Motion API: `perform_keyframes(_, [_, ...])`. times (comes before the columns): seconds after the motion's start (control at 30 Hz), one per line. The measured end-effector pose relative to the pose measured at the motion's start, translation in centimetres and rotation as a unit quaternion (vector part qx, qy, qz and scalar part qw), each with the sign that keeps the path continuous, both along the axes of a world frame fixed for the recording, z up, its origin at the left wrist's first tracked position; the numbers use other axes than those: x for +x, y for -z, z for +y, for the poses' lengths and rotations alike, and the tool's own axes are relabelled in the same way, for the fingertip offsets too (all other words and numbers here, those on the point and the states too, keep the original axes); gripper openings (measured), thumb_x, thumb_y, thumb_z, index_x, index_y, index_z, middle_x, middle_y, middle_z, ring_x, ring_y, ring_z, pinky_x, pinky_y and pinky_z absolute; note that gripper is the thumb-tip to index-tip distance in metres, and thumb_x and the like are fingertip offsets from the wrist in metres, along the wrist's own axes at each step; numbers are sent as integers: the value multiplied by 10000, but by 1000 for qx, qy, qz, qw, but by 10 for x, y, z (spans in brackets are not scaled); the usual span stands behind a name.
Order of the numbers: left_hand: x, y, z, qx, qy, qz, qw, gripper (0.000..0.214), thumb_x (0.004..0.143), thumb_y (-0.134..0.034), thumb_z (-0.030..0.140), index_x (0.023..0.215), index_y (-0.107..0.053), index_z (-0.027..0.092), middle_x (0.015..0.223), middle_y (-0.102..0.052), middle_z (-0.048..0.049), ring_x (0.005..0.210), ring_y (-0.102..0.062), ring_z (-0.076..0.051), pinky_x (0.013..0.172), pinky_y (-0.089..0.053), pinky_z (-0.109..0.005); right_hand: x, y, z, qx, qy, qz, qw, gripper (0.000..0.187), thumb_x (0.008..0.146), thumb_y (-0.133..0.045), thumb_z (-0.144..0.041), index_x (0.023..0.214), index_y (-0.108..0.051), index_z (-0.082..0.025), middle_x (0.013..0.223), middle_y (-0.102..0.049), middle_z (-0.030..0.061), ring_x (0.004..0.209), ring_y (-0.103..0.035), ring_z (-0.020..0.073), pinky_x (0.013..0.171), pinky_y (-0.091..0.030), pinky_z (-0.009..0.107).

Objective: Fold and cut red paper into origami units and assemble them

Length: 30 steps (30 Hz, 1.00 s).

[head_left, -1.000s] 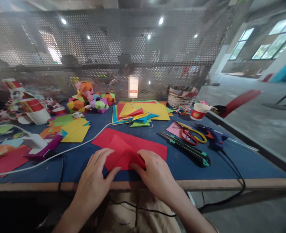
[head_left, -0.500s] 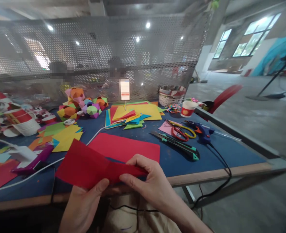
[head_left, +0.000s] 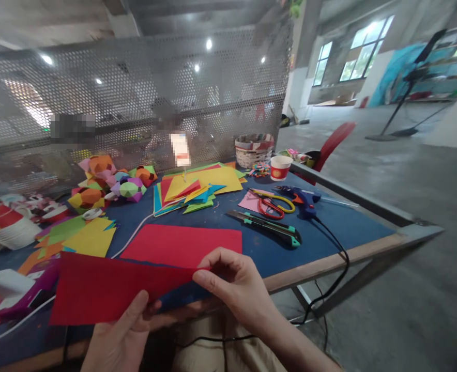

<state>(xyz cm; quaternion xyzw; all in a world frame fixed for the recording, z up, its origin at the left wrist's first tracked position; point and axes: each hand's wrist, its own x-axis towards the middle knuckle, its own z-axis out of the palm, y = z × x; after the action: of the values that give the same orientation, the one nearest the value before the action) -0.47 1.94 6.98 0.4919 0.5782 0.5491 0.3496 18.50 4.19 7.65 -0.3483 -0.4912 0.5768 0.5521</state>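
Observation:
A sheet of red paper is held up over the table's front edge, between both hands. My left hand grips its lower edge, thumb on the near face and fingers behind. At the narrow right end, my right hand pinches the paper between thumb and forefinger. Just beyond lies a second piece of red paper, flat on the blue tabletop. To its right are a utility knife and scissors with red and yellow handles, resting partly on pink paper.
A glue gun with a black cord lies at the right. Stacked coloured paper, a woven basket and a paper cup stand at the back. Folded paper balls and a purple power strip are on the left.
The held red paper has opened out from a bent, twisted shape into a flatter, longer strip. My left hand has shifted left and down. The whole view has swung to the right.

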Motion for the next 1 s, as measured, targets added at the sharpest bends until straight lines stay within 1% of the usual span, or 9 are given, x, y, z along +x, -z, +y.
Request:
perform_keyframes(0.07, [0, -2, 0, -8, -4, -31, 999, 437, 822, -681, 557, 1187, -716, 320, 963, -792, -36, 911, -751, -310, 781, -656, -476, 0, 2, 0, 2, 3, -5, 1000, 348, 748, -781, -503, 732, -630, -189, 696, -602, -24, 649, -497, 109, 619, -392, 243])
perform_keyframes(0.17, [0, -4, 0, -31, -21, -105, 994, 398, 744, -792, 508, 1065, -741, 279, 964, -786, -34, 906, -745, -292, 749, -658, -419, 3, 1, -1, 22, 24, -45, 998, 273, 803, -737, -444, 767, -638, -192, 725, -613, -24, 672, -521, 112, 626, -409, 236])
perform_keyframes(0.27, [2, -3, -1, -61, -35, -165, 984, 416, 611, -906, 431, 928, -727, 231, 916, -778, -8, 754, -736, -240, 673, -658, -371, 9, -7, -4, 54, 22, -120, 991, 186, 847, -708, -360, 936, -681, -200, 845, -663, -13, 741, -565, 119, 665, -435, 235])
perform_keyframes(0.37, [5, 2, -2, -74, 0, -169, 983, 465, 558, -943, 380, 942, -739, 218, 934, -789, -16, 791, -744, -240, 721, -657, -342, 13, -18, -6, 75, -1, -185, 980, 246, 860, -711, -339, 1075, -689, -221, 933, -690, -10, 808, -587, 130, 687, -432, 237])
perform_keyframes(0.47, [7, 7, -4, -83, 61, -124, 987, 407, 609, -921, 386, 939, -772, 202, 932, -801, -41, 774, -743, -228, 691, -648, -302, 14, -23, -5, 93, -25, -230, 968, 112, 892, -659, -308, 874, -690, -202, 773, -639, -39, 710, -525, 112, 628, -381, 233])
perform_keyframes(0.53, [6, 7, -4, -92, 86, -111, 986, 347, 632, -906, 410, 864, -790, 180, 885, -802, -61, 690, -722, -205, 609, -624, -267, 14, -19, -3, 92, -31, -243, 965, 201, 904, -617, -304, 742, -639, -188, 680, -571, -46, 652, -466, 105, 596, -353, 237])
perform_keyframes(0.57, [6, 6, -5, -94, 93, -113, 985, 340, 636, -901, 423, 841, -796, 173, 864, -801, -70, 667, -714, -197, 585, -609, -252, 14, -16, -2, 86, -31, -240, 967, 221, 905, -606, -320, 730, -627, -186, 672, -559, -42, 646, -456, 108, 589, -351, 240])
perform_keyframes(0.77, [3, -6, -6, -118, 105, -158, 975, 393, 692, -867, 444, 990, -810, 195, 931, -800, -90, 692, -716, -177, 579, -575, -214, 20, 0, 2, 5, -63, -182, 981, 336, 885, -638, -501, 789, -638, -178, 751, -617, 13, 688, -506, 135, 597, -402, 245])
perform_keyframes(1.0, [8, -8, -7, -96, 152, -166, 970, 333, 827, -764, 431, 1069, -793, 204, 999, -791, -93, 760, -722, -181, 647, -583, -235, 25, 2, 2, -45, -113, -107, 987, 370, 866, -690, -550, 858, -655, -181, 807, -659, 33, 726, -592, 152, 654, -486, 256])
